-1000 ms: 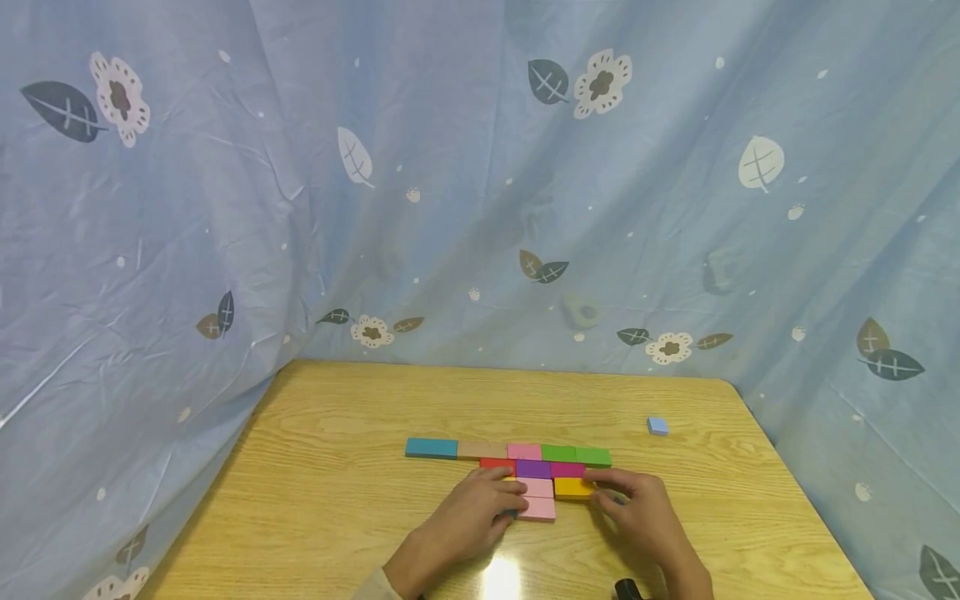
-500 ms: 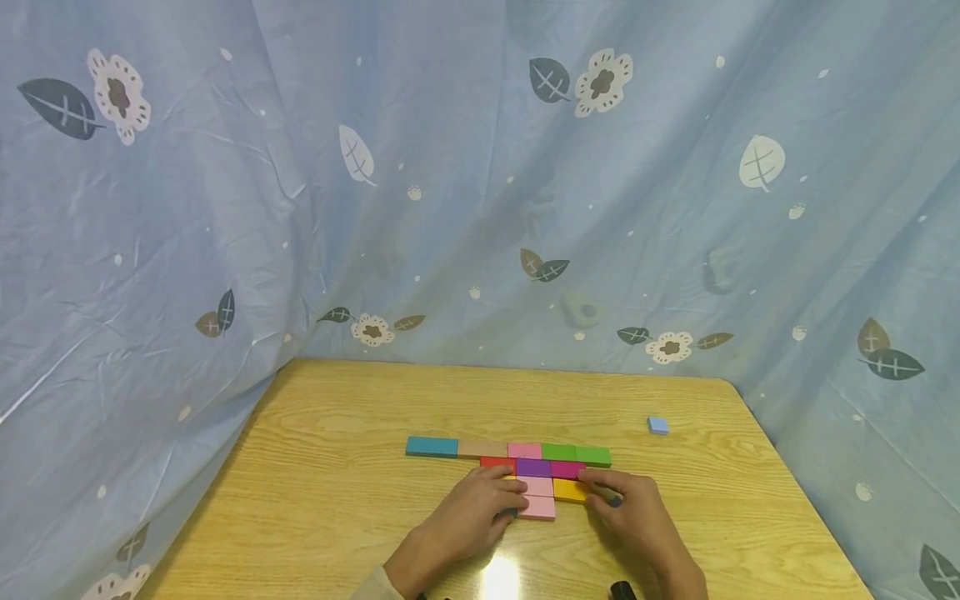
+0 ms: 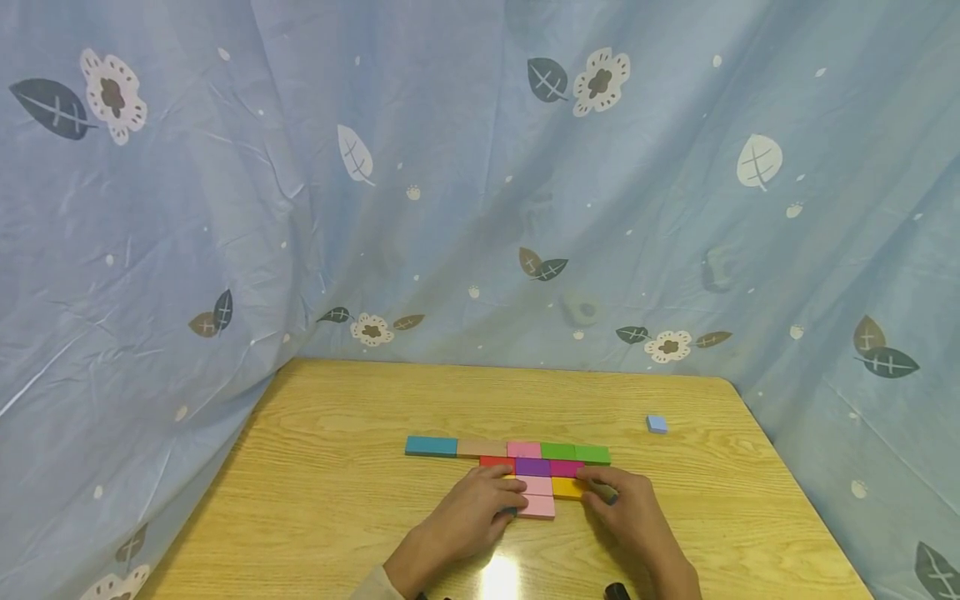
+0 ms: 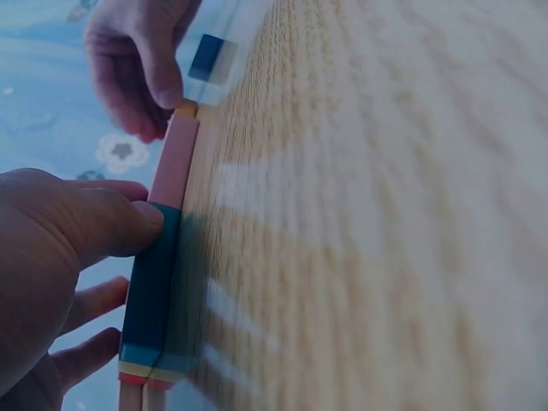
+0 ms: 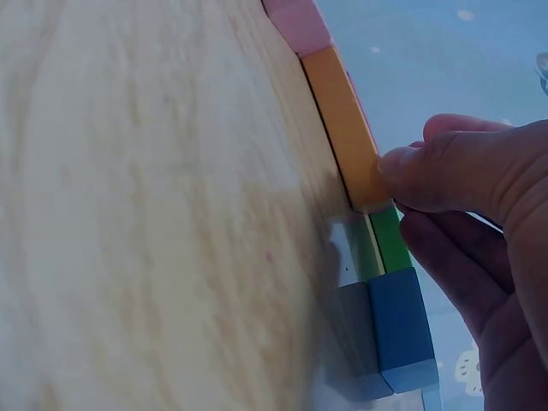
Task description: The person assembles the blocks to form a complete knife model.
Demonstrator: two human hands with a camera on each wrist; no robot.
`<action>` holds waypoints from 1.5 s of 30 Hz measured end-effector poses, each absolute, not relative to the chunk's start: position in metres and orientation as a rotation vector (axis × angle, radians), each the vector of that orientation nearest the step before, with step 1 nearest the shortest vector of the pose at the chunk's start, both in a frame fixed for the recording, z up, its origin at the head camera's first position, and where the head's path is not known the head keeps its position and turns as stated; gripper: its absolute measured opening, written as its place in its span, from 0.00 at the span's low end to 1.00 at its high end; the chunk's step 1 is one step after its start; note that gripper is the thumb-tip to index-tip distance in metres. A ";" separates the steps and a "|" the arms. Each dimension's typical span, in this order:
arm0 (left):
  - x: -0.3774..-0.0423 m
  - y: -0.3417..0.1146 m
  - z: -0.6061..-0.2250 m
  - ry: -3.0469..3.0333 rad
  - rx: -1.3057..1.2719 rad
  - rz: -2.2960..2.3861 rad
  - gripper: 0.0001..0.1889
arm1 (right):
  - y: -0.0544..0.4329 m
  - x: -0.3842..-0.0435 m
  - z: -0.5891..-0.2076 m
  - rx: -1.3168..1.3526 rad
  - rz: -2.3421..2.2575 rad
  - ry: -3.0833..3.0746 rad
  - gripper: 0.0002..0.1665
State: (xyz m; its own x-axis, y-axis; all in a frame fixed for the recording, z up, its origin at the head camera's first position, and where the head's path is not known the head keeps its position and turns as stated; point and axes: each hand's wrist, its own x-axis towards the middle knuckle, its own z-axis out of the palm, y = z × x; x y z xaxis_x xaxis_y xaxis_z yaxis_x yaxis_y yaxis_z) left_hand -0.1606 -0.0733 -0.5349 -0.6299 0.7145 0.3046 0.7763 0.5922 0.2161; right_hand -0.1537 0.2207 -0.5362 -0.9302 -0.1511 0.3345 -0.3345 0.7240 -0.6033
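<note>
Flat coloured blocks lie joined in rows on the table. My left hand (image 3: 468, 512) rests over the left end of the nearer rows, fingertips by the red block (image 3: 497, 462) and pink blocks (image 3: 536, 485). In the left wrist view its thumb presses the edge of a teal block (image 4: 152, 291). My right hand (image 3: 633, 512) pinches the right end of a yellow block (image 3: 566, 487), its thumb on the edge in the right wrist view, its forefinger by the magenta block (image 3: 566, 468). A purple block (image 3: 532, 467) lies between red and magenta. A dark blue block (image 5: 402, 321) shows beside the right hand.
The far row holds a long blue block (image 3: 431, 447), a tan block (image 3: 482, 448), a pink one and green blocks (image 3: 592, 454). A small light blue block (image 3: 657, 425) lies apart at the back right. A patterned blue curtain (image 3: 450, 208) hangs around the wooden table (image 3: 337, 400).
The right hand has shifted slightly left along with the yellow block, which has come up against the pink blocks. The left hand stays nearly still.
</note>
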 end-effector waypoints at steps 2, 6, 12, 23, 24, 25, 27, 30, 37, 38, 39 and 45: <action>-0.161 -0.074 -0.535 -2.629 -1.248 -0.492 0.11 | 0.220 -0.154 -0.538 0.390 0.998 -2.653 0.22; -0.161 -0.074 -0.535 -2.623 -1.249 -0.489 0.11 | 0.218 -0.154 -0.540 0.397 0.996 -2.632 0.23; -0.161 -0.074 -0.535 -2.630 -1.248 -0.488 0.12 | 0.218 -0.154 -0.538 0.374 1.006 -2.652 0.22; -0.161 -0.074 -0.535 -2.636 -1.256 -0.485 0.13 | 0.249 -0.164 -0.516 0.376 1.145 -2.487 0.17; -0.161 -0.074 -0.535 -2.637 -1.255 -0.489 0.13 | 0.254 -0.166 -0.512 0.369 1.182 -2.481 0.16; -0.161 -0.074 -0.535 -2.640 -1.253 -0.493 0.13 | 0.260 -0.168 -0.509 0.358 1.213 -2.477 0.15; -0.161 -0.075 -0.535 -2.640 -1.251 -0.500 0.13 | 0.271 -0.172 -0.503 0.339 1.274 -2.475 0.14; -0.161 -0.075 -0.535 -2.637 -1.253 -0.501 0.13 | 0.287 -0.177 -0.496 0.319 1.373 -2.464 0.13; -0.161 -0.076 -0.535 -2.634 -1.259 -0.493 0.13 | 0.323 -0.191 -0.491 0.264 1.506 -2.441 0.18; -0.161 -0.076 -0.535 -2.633 -1.261 -0.492 0.13 | 0.328 -0.193 -0.490 0.256 1.517 -2.434 0.19; -0.161 -0.075 -0.535 -2.630 -1.262 -0.491 0.13 | 0.332 -0.195 -0.490 0.254 1.512 -2.434 0.19; -0.162 -0.076 -0.534 -2.623 -1.266 -0.496 0.13 | 0.355 -0.207 -0.491 0.238 1.493 -2.451 0.22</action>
